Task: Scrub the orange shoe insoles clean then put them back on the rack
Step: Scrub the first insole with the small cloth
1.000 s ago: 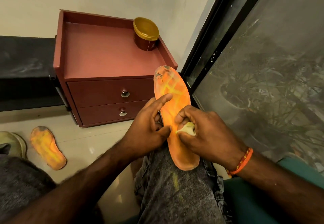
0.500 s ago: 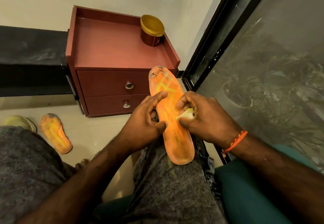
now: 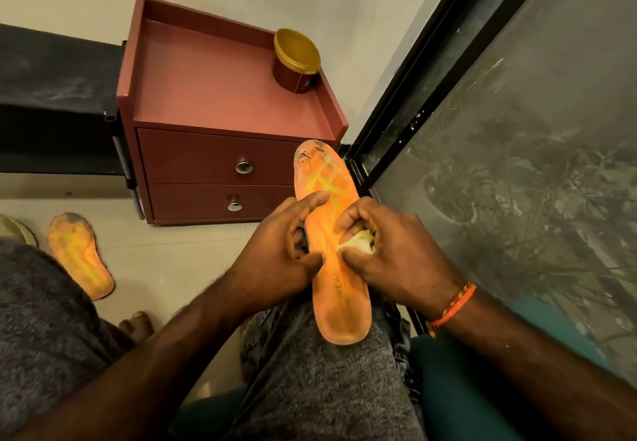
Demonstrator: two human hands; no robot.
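Observation:
An orange insole (image 3: 341, 306) with yellow lines and a worn, dirty toe lies along my right thigh, toe pointing away from me. My left hand (image 3: 279, 258) grips its left edge at the middle, forefinger and thumb on top. My right hand (image 3: 389, 254) pinches a small crumpled pale cloth (image 3: 358, 244) and presses it on the insole's middle. A second orange insole (image 3: 79, 254), grimy at the toe, lies flat on the tiled floor at the left.
A dark red two-drawer cabinet (image 3: 220, 161) stands ahead with a gold-lidded jar (image 3: 296, 59) on its top. A black shelf (image 3: 55, 95) runs to its left. A dark-framed glass window (image 3: 499, 164) fills the right. A yellowish shoe (image 3: 15, 230) lies at the far left.
The cloth in my right hand has shifted slightly over the insole's middle. The view has swung a little, so the cabinet sits more to the right. My left hand keeps its grip.

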